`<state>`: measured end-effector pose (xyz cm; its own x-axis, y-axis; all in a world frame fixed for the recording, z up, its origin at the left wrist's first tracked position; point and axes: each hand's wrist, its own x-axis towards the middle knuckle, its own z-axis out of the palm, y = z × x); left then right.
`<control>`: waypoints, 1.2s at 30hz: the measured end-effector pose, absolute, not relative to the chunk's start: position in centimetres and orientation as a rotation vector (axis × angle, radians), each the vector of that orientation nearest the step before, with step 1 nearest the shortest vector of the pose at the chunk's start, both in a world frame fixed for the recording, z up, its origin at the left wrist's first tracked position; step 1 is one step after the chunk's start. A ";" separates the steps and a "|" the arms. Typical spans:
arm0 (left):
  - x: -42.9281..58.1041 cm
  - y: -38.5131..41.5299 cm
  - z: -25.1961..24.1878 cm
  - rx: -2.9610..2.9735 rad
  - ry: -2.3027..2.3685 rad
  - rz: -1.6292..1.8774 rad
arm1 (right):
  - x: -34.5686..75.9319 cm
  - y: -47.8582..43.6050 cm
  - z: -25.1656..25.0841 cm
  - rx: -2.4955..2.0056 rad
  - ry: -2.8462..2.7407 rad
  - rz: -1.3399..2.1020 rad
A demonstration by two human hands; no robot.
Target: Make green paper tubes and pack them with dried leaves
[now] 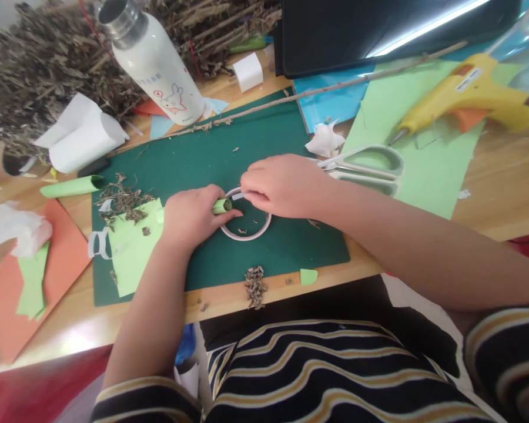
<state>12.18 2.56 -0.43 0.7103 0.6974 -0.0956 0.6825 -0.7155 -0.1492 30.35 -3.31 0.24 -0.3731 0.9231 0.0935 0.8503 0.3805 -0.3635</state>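
Note:
My left hand (189, 217) is closed around a rolled light-green paper tube (221, 205), whose open end pokes out between thumb and forefinger. The left thumb reaches over the rim of a narrow roll of tape (248, 238), which lies on the green cutting mat (211, 258). At the roll's upper edge my right hand (286, 188) is closed in a pinch. A short white strip (237, 196) runs from its fingertips toward the tube. White-handled scissors (370, 167) lie just beyond the right wrist, their blades mostly hidden. Next to them sits a crumpled white paper piece (325, 140).
A yellow glue gun (462, 94) rests on green paper at right. Behind the mat stands a white bottle (158, 64) before dried plants (39, 64). A long twig (264, 108) crosses the mat's far edge. Orange paper (66, 247) and another green tube (70, 187) lie left.

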 end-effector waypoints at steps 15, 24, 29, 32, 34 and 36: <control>11.9 2.6 -1.1 -2.822 -1.120 0.202 | 28.0 -3.2 -1.1 -1.443 -2.440 0.282; 11.8 2.7 -0.8 -2.802 -1.135 0.250 | 30.5 -3.4 0.2 -1.513 -2.338 0.299; 11.9 2.8 -0.7 -2.797 -1.152 0.290 | 30.2 -3.5 0.1 -1.512 -2.433 0.280; 11.9 2.8 -0.7 -2.800 -1.172 0.291 | 29.2 -3.5 -0.2 -1.460 -2.521 0.263; 11.9 2.7 -0.8 -2.812 -1.172 0.284 | 28.7 -3.5 -0.6 -1.430 -2.530 0.234; 11.9 2.7 -0.8 -2.821 -1.160 0.284 | 28.3 -3.4 -1.1 -1.415 -2.513 0.191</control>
<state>11.88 2.71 -0.75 0.6966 0.7035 -0.1409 0.6889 -0.7107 -0.1423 28.30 -3.42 -1.09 -0.4971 0.8542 0.1524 0.8213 0.5199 -0.2348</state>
